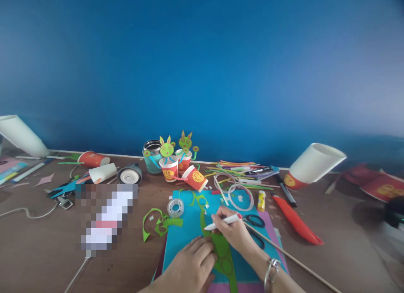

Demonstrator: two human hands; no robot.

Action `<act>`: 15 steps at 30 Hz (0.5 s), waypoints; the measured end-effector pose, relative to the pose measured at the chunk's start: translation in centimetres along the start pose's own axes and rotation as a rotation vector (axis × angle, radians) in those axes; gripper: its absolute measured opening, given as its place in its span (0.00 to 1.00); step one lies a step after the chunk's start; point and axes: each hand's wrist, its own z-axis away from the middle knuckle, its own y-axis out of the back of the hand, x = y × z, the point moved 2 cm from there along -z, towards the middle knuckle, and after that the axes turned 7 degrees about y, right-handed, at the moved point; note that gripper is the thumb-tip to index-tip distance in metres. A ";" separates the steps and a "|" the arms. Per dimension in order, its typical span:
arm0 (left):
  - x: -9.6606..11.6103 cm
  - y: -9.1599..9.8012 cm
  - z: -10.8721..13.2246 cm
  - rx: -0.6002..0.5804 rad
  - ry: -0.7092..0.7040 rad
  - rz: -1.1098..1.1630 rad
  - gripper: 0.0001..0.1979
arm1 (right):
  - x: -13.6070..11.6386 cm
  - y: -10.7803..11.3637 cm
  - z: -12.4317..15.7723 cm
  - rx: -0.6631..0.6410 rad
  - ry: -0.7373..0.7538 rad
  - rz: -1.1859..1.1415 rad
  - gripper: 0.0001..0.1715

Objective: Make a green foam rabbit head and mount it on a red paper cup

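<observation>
Blue wall backs a cluttered brown bench, where a blue sheet at six o'clock carries a green paper strip. The left hand lies open and flat on the strip, and the right hand is closed around a white marker whose tip meets it. A tape roll sits at ten o'clock from the hands, and a red knife at three o'clock.

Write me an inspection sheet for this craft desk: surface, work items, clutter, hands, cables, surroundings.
Surface: brown wooden table, crowded.
Work items: green paper strip on a blue sheet; white marker.
Clutter: tape roll, scissors, red cutter, paper cups, coloured strips, green scraps.
Hands: left hand flat on the green paper strip; right hand grips the white marker, tip at the strip.
Cables: white cord lying at the left.
Surroundings: blue wall behind the table.
</observation>
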 end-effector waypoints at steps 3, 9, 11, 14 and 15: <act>0.0 0.0 0.0 0.018 -0.007 -0.005 0.13 | 0.1 0.0 0.0 0.001 0.000 0.006 0.16; 0.0 0.1 0.0 -0.009 0.001 0.004 0.15 | -0.3 0.0 0.0 -0.002 0.008 0.013 0.16; 0.0 0.1 0.0 -0.017 0.000 0.006 0.15 | -0.4 0.0 0.0 -0.003 0.009 0.012 0.15; 0.0 0.3 -0.1 -0.025 0.008 0.011 0.15 | -0.4 -0.1 0.0 -0.003 0.007 0.021 0.15; 0.0 0.3 -0.1 -0.028 0.008 0.011 0.15 | -0.4 -0.1 0.0 -0.004 0.008 0.025 0.15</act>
